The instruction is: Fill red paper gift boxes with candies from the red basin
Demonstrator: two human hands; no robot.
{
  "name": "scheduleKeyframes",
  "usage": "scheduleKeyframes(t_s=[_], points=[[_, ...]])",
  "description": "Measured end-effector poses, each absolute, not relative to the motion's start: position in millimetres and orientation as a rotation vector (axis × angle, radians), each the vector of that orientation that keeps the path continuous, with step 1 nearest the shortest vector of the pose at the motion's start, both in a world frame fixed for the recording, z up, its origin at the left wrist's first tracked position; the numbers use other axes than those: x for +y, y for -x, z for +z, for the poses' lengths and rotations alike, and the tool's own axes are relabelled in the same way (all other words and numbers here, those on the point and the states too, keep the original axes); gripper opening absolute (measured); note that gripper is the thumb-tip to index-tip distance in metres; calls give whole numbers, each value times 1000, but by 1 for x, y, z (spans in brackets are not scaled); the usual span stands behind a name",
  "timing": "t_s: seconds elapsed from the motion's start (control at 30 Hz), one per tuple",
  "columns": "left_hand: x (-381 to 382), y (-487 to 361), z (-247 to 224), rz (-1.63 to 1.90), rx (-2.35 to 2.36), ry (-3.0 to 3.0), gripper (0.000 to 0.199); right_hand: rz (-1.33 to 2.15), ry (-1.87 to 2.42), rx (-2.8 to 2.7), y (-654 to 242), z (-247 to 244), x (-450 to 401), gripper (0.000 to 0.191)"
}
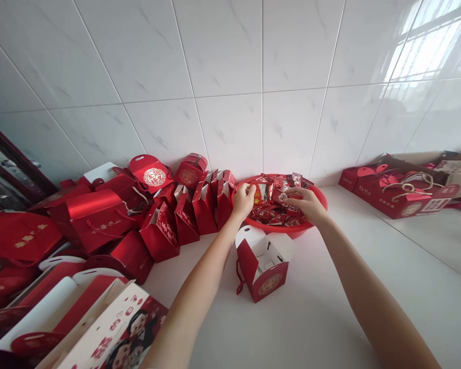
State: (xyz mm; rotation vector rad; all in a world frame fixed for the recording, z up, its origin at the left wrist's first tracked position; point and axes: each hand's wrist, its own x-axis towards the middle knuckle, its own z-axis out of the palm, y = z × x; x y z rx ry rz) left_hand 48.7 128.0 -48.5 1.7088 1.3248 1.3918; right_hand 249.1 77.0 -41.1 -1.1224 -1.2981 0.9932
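A round red basin (320, 197) full of small wrapped packets stands against the tiled wall. My left hand (245, 199) is closed at the basin's left side, its fingers pinched on a red and yellow packet (258, 195). Over the right part of the basin, my right hand (302, 201) has its fingers pinched on a red packet (281, 196). In front of the basin, between my forearms, sits a small red box (269, 282) with its lid flaps open and a white inside. A red cord hangs at its left side.
Red gift boxes (96, 220) crowd the left side, with a row of narrow red boxes (205, 205) reaching the basin. A printed box (119, 328) lies front left. More red boxes (392, 192) stand at the right by the wall (230, 123).
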Motion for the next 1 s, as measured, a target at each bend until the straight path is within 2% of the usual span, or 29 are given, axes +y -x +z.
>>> scheduleKeyframes(t_s=[0.13,0.2,0.3,0.43,0.53,0.63,0.73,1.0], points=[[130,-49,-46,1263,1240,-1747,23,973,1146,-1289,-249,-41,76,33],[129,-47,-42,1096,1189,-1868,29,956,1146,-1279,-249,-41,76,31],[128,-38,-35,804,1358,-2153,37,941,1136,-1267,-248,-41,77,30],[126,-26,-29,460,1530,-2272,24,995,1114,-1271,-248,-41,79,32],[126,-29,-25,284,1550,-2287,31,1011,1103,-1291,-249,-41,79,33],[127,-38,-25,173,1546,-2283,27,1007,1104,-1290,-249,-41,79,33],[132,-43,-27,221,1491,-2217,25,1017,1108,-1282,-249,-41,79,34],[145,-39,-38,640,1349,-2028,17,974,1096,-1295,-249,-42,79,35]])
